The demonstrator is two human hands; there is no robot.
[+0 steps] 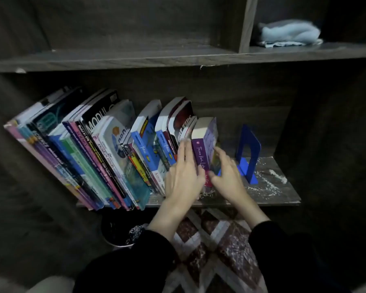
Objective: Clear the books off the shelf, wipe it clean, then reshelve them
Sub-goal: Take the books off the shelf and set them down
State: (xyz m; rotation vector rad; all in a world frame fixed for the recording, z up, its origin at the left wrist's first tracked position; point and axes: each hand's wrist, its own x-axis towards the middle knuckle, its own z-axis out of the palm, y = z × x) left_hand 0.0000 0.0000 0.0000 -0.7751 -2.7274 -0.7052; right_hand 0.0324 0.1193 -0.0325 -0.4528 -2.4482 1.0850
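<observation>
The left hand [183, 176] pressed straight fingers on the left side of the purple book [201, 154], while the right hand [227, 174] curled round its right cover. It stood at the row's right end, spine toward the person, long axis roughly upright. The other books [106, 149] remained on the dusty shelf [268, 191], so clearing had barely begun and wiping and reshelving were left.

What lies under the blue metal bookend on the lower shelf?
The blue metal bookend stands on the dark wooden shelf board, strewn with white crumbs. Its flat base hides the wood beneath.
</observation>
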